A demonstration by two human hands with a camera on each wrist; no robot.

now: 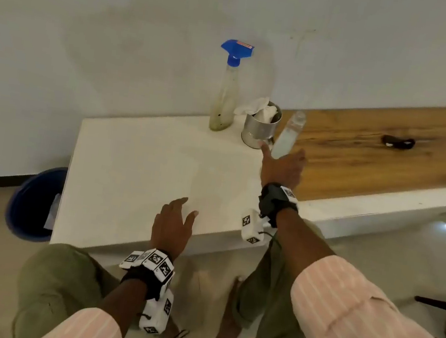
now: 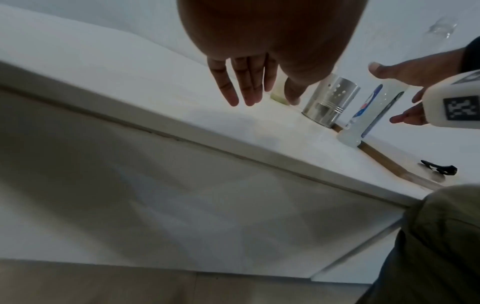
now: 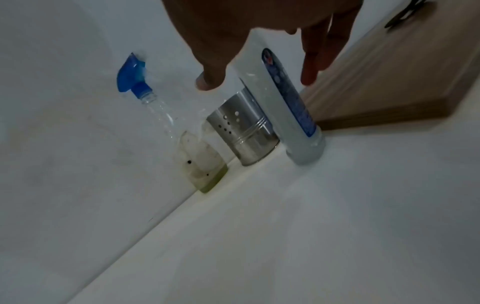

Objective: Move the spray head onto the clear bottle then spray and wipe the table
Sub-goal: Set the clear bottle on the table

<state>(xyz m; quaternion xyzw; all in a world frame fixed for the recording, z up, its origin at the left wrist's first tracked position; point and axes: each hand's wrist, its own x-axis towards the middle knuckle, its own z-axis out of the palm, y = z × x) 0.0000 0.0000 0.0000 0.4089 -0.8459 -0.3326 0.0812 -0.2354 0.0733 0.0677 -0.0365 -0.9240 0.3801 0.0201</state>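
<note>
A white tabletop [image 1: 143, 164] stands against a pale wall, and at its far right corner three things are lined up. Farthest left is a grimy bottle [image 1: 224, 101] carrying the blue spray head [image 1: 236, 51], upright and close to the wall. Just right of it sits a perforated steel cup [image 1: 259, 131] stuffed with crumpled white tissue [image 1: 258, 107]. Right of the cup, at the seam where the white surface meets a wooden bench top [image 1: 374, 149], stands the clear bottle [image 1: 288, 135], with a blue label down its side and no head on its neck. The right hand [image 1: 283, 165] reaches around this bottle with thumb on the left and fingers [image 3: 314, 61] on the right, spread apart; the right wrist view shows gaps between the fingers and the bottle, so the hand brackets it without gripping. The left hand [image 1: 171, 227] hovers over the near edge of the tabletop, fingers straight and slightly fanned, holding nothing. A small black object [image 1: 398, 141] lies farther right on the wood. A blue bin [image 1: 37, 201] stands on the floor to the left of the tabletop.
</note>
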